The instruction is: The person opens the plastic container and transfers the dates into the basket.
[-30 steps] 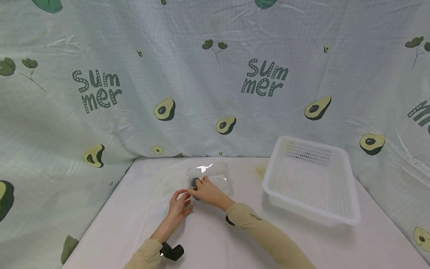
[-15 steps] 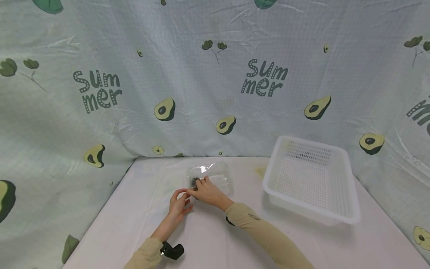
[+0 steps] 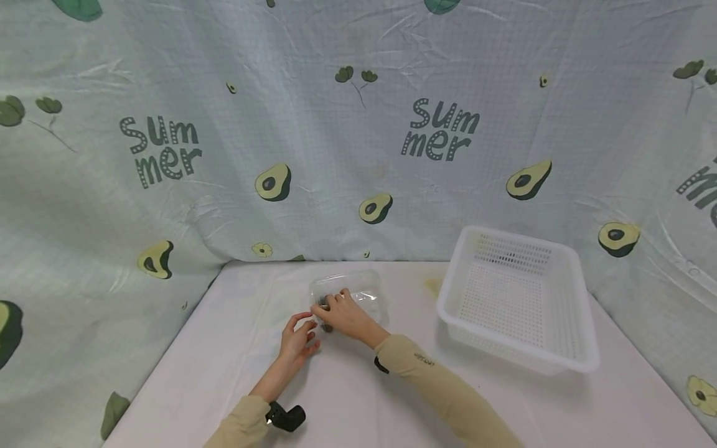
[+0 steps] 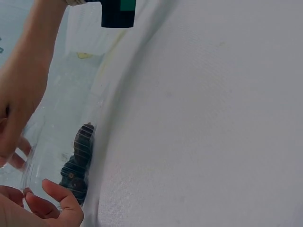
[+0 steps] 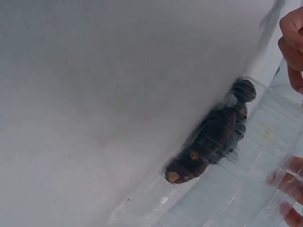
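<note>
A clear plastic box (image 3: 370, 302) stands on the white tabletop, with several dark brown, rounded pieces (image 5: 208, 137) bearing tan spots along its near left side. My right hand (image 3: 350, 317) reaches over the box, its fingers seen through the plastic in the right wrist view. What lies between its thumb and fingers is hidden, so I cannot tell whether it holds a piece. My left hand (image 3: 297, 342) is at the box's left front corner, fingers loosely bent. In the left wrist view its fingertips (image 4: 54, 189) are right by the plastic wall, beside the dark pieces.
A large white perforated basket (image 3: 515, 298) stands on the right part of the table. Behind the table hangs a cloth (image 3: 313, 230) printed with avocados. A small pale yellow patch (image 3: 434, 285) shows beside the basket's left side.
The right hand's fingers have shifted slightly at the box's left end, and more of the dark pieces below them shows. The left hand has stayed nearly in place.
</note>
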`<act>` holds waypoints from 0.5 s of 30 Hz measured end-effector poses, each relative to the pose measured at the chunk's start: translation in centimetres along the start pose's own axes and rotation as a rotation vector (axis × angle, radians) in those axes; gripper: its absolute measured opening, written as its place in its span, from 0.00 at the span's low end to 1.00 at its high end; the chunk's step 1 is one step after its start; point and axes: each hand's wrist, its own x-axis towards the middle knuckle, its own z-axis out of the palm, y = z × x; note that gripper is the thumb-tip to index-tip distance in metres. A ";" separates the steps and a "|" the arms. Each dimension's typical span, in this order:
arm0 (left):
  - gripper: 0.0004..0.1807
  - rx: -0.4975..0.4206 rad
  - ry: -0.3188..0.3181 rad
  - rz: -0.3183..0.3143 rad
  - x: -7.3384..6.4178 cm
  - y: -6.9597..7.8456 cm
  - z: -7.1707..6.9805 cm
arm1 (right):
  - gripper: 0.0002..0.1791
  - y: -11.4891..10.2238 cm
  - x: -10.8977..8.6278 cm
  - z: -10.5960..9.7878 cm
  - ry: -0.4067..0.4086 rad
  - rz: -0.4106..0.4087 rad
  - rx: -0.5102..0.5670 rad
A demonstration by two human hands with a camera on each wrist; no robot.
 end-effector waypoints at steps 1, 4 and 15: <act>0.10 0.003 -0.002 0.002 0.0 0.0 0.0 | 0.11 0.0 -0.1 0.0 -0.008 -0.007 -0.005; 0.10 0.007 -0.009 0.004 0.0 0.0 0.0 | 0.10 0.1 -0.3 0.1 0.002 -0.011 -0.012; 0.13 0.013 -0.004 0.013 0.1 -0.1 -0.1 | 0.19 1.6 -2.3 -0.5 0.003 0.080 0.175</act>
